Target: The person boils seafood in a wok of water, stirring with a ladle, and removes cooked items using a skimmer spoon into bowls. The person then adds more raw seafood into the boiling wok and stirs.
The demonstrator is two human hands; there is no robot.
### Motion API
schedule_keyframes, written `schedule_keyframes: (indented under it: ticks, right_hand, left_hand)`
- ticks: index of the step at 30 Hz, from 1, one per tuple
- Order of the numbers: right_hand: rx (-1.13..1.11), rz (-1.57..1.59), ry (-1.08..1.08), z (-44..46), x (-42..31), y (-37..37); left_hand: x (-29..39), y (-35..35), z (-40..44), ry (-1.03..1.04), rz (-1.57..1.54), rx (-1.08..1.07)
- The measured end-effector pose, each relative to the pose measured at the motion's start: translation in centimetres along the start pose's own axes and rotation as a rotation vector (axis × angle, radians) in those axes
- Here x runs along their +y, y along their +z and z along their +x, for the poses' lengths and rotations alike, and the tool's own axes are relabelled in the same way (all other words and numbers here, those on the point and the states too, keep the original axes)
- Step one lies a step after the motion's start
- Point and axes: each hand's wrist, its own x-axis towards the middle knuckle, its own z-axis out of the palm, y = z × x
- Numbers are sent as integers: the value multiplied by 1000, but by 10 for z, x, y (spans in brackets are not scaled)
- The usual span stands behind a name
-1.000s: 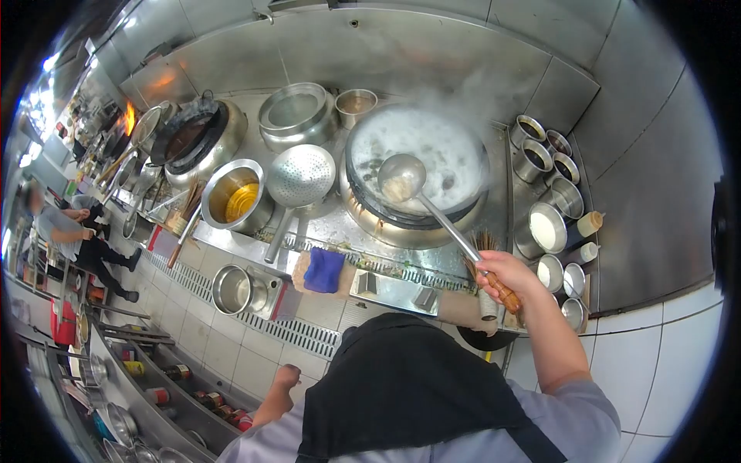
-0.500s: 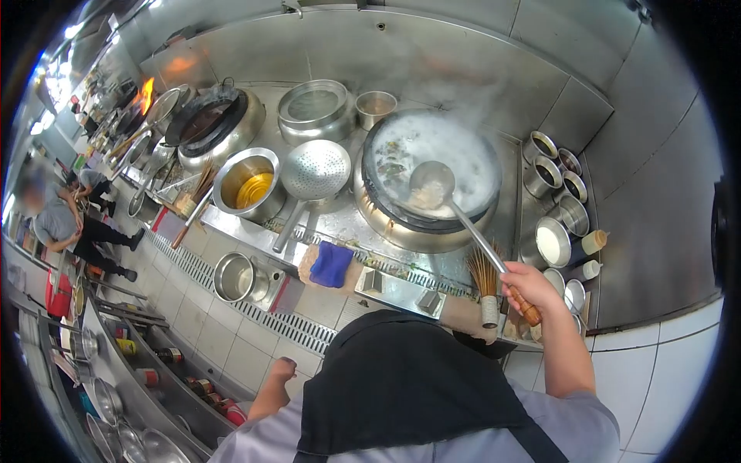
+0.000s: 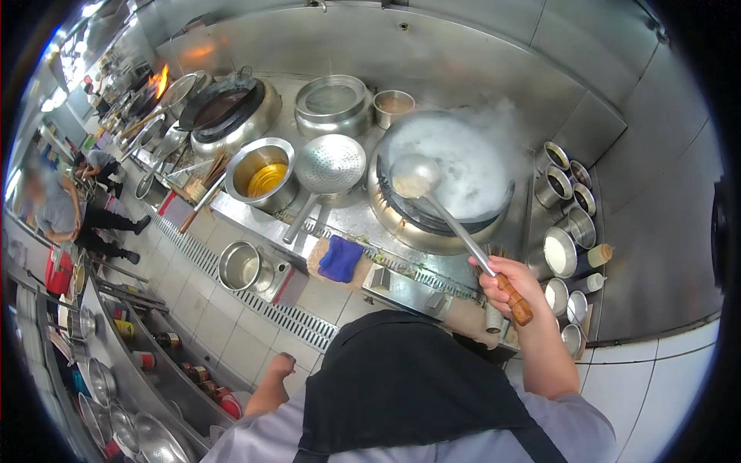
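Observation:
My right hand (image 3: 513, 284) is wrapped around the wooden handle of a long metal ladle (image 3: 455, 220). The ladle's bowl, with pale food or liquid in it, is at the left side of a large wok (image 3: 451, 162) of white, frothy, steaming liquid. Whether the bowl touches the liquid I cannot tell. My left hand (image 3: 282, 366) hangs low beside my black apron (image 3: 401, 378), over the tiled floor. It looks curled closed, and nothing shows in it. A bamboo brush (image 3: 494, 315) stands at the stove's edge, partly hidden behind my right hand.
Left of the wok are a perforated strainer (image 3: 330, 163), a pot of yellow oil (image 3: 261, 174) and a lidded pot (image 3: 333, 100). Seasoning containers (image 3: 559, 251) line the right side. A blue cloth (image 3: 340, 258) lies on the front edge. A person (image 3: 65, 204) stands far left; flames (image 3: 158, 80) rise behind.
My right hand has moved left and slightly up toward the wok, and the ladle's bowl has shifted up and left. The camera view has shifted slightly. My left hand stays low.

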Motion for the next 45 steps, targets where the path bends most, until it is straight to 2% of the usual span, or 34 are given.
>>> schedule_keyframes:
  ticks: [3, 7, 9, 13, 15, 16, 17, 18, 19, 21, 23, 25, 27, 28, 29, 31, 32, 34, 36, 39, 41, 45]
  right_hand:
    - [-101, 41, -14, 16, 2, 20]
    - [-237, 1, 17, 46, 13, 32]
    - [-265, -3, 45, 60, 20, 41]
    - [-155, -124, 80, 93, 47, 55]
    - [-64, -671, -41, 111, 67, 52]
    - [-28, -907, -30, 110, 68, 54]
    - [-28, -909, -34, 107, 72, 52]
    - [58, -1075, -214, 101, 78, 47]
    - [150, -1236, -396, 96, 79, 41]
    - [201, -1194, -401, 78, 61, 33]
    - [295, -1100, -422, 48, 34, 30]
    - [503, -1084, -247, 26, -8, 37]
    - [571, -1180, -478, 45, -27, -21]
    - [633, -1185, -475, 48, -40, -31]
    - [694, -1189, -471, 52, -53, -39]
    - [732, -1166, -508, 69, -67, -65]
    - [782, -1199, -514, 84, -70, -84]
    - [863, -1197, -502, 101, -65, -98]
    - [681, -1045, -398, 115, -56, -102]
    - [446, -761, -307, 138, -33, -102]
    - [375, -601, -274, 142, -22, -94]
    - [324, -588, -232, 106, -24, -76]
  left_hand:
    - [-2, -2, 2, -34, -156, -9]
    - [13, -14, -12, -58, -106, -43]
    - [12, -10, -14, -135, -102, -56]
    - [-8, 11, -15, -116, -106, -95]
    - [-3, 6, -19, 219, 465, -200]
    - [4, 3, -25, 220, 466, -199]
    - [9, 2, -30, 134, 441, -188]
    - [13, 0, -33, 48, 414, -177]
    - [16, -3, -34, 50, 412, -176]
    - [17, -3, -35, 8, 364, -181]
    - [13, 0, -35, 49, 398, -210]
    - [11, 1, -33, 90, 440, -226]
    - [13, -4, -34, 70, 290, -223]
    - [27, -18, -36, -145, 66, -233]
    - [23, -18, -31, -137, 75, -229]
    - [19, -20, -24, 96, 217, -51]
    - [25, -28, -18, 104, 229, -47]
    - [67, -59, -7, -336, -416, 18]
    - [106, -92, 12, -194, -361, 63]
    - [206, -156, 26, 50, -270, 131]
    - [272, -190, 35, 244, -331, 153]
    - [384, -236, 43, 633, -276, 313]
